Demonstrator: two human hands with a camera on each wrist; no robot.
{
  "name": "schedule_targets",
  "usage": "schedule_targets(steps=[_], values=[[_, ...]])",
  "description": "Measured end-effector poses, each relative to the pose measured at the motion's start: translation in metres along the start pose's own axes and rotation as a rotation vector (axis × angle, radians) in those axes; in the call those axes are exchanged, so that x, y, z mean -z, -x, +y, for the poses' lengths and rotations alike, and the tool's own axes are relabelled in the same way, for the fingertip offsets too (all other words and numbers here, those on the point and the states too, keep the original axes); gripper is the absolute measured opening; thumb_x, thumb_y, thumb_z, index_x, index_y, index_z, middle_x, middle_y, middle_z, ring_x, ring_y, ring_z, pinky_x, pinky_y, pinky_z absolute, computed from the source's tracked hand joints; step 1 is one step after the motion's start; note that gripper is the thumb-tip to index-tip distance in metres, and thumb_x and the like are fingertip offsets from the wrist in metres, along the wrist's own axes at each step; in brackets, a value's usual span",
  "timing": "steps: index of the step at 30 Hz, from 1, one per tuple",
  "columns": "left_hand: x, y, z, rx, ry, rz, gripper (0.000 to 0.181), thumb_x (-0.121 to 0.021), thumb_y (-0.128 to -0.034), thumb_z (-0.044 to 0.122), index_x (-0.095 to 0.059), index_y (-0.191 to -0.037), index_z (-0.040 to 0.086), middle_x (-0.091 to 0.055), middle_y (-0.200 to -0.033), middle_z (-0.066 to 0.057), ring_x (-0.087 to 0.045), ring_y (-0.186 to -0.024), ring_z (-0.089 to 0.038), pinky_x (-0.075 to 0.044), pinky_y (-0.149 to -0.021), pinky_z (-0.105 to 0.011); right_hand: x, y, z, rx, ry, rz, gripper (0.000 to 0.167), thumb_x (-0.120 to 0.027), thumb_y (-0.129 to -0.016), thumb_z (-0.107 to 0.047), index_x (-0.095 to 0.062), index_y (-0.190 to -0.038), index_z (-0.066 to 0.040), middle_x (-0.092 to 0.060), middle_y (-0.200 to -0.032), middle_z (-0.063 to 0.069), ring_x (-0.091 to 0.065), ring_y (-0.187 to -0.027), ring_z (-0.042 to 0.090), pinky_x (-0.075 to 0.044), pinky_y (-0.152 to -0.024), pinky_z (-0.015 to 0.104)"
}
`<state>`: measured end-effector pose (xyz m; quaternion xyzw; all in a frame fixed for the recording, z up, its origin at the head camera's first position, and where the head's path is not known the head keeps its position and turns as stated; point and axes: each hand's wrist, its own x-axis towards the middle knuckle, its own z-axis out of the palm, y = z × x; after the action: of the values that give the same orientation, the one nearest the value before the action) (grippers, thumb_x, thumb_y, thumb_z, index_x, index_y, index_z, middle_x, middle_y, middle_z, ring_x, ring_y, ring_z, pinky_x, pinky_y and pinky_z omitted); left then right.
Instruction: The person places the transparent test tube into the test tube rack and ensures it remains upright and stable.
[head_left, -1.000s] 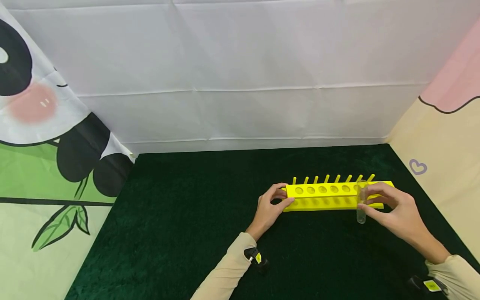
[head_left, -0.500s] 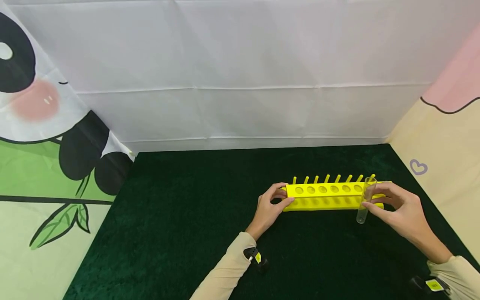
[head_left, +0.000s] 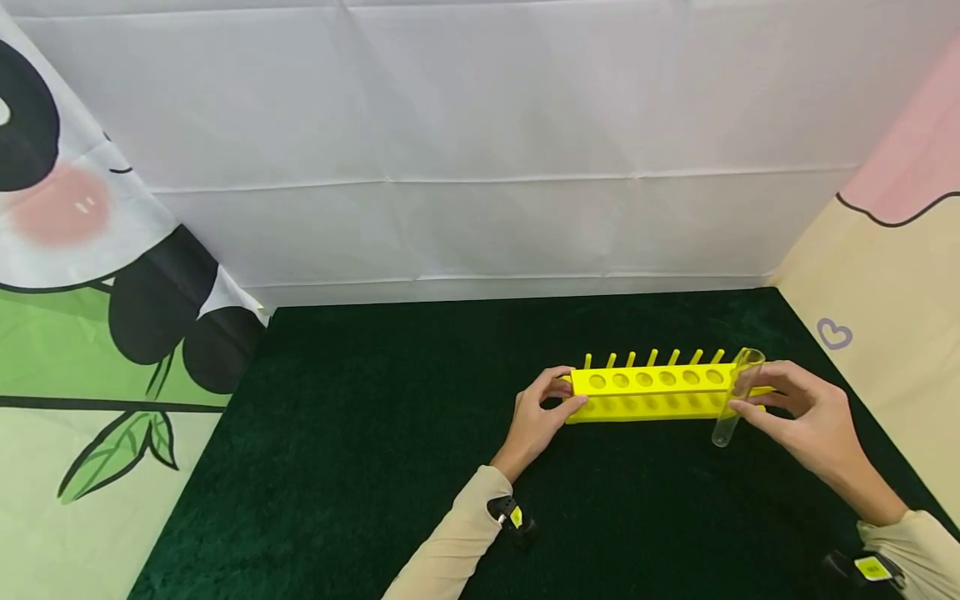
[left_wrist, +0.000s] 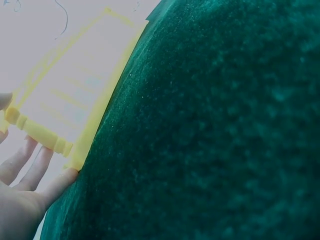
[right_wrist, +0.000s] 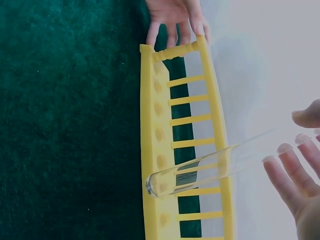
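Observation:
A yellow test tube rack [head_left: 645,408], with a row of round holes on top and a row of pegs at the back, stands on the dark green cloth. My left hand [head_left: 534,421] grips its left end, thumb at the front; the left wrist view shows the fingers [left_wrist: 37,170] against the end post. Between thumb and fingertips, my right hand [head_left: 806,421] pinches a clear glass test tube [head_left: 726,427] before the rack's right part. The tube slants, mouth up to the right and rounded bottom [right_wrist: 157,186] low. Whether it touches the rack I cannot tell.
Green cloth [head_left: 360,433] covers the table, wide to the left of the rack. Behind it hangs a white creased sheet [head_left: 480,225]. Printed cloths stand at the left [head_left: 67,350] and right [head_left: 892,292]. Each wrist wears a small black camera [head_left: 513,518].
The test tube has tipped from upright to slanted, its mouth moving right while its bottom stays nearly in place. My right hand has shifted slightly right. Left hand and rack hold still.

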<state>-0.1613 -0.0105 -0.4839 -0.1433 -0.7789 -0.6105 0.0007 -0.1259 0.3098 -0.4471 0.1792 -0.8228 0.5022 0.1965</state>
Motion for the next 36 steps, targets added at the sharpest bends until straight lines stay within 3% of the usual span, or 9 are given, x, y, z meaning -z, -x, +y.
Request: schedule_targets(steps=[6,16,26,36], values=[[-0.005,-0.011,-0.002,0.017,-0.009,0.021,0.038,-0.066,-0.0889,0.016,-0.054,-0.124,0.007,-0.062,-0.111,-0.01,-0.059,-0.105,-0.033,-0.047,-0.088,-0.049,0.005,-0.012,0.016,-0.008,-0.024,0.006,0.039,-0.07,-0.066,0.024,-0.06,-0.1,0.008,-0.061,-0.095,0.005,-0.06,-0.089,0.007,-0.049,-0.077,0.013],[-0.009,-0.012,-0.002,0.016,-0.008,0.02,0.039,-0.065,-0.0894,0.017,-0.053,-0.125,0.006,-0.061,-0.111,-0.011,-0.059,-0.104,-0.033,-0.048,-0.088,-0.048,0.012,-0.012,0.021,-0.026,-0.057,0.019,0.042,-0.068,-0.067,0.026,-0.057,-0.105,0.012,-0.061,-0.097,0.005,-0.061,-0.088,0.01,-0.05,-0.077,0.015],[-0.012,-0.015,-0.002,0.026,-0.012,0.024,0.038,-0.064,-0.0895,0.016,-0.054,-0.125,0.006,-0.061,-0.111,-0.013,-0.058,-0.104,-0.034,-0.046,-0.089,-0.051,0.016,-0.014,0.026,-0.029,-0.195,0.032,0.042,-0.063,-0.068,0.029,-0.054,-0.107,0.017,-0.06,-0.097,0.009,-0.061,-0.089,0.013,-0.05,-0.077,0.017],[-0.013,-0.02,-0.003,0.013,-0.001,0.04,0.038,-0.065,-0.0894,0.016,-0.054,-0.125,0.005,-0.061,-0.111,-0.012,-0.059,-0.103,-0.033,-0.046,-0.089,-0.052,0.021,-0.021,0.028,-0.027,-0.183,0.044,0.042,-0.063,-0.069,0.029,-0.053,-0.108,0.017,-0.06,-0.098,0.008,-0.061,-0.088,0.013,-0.05,-0.077,0.016]])
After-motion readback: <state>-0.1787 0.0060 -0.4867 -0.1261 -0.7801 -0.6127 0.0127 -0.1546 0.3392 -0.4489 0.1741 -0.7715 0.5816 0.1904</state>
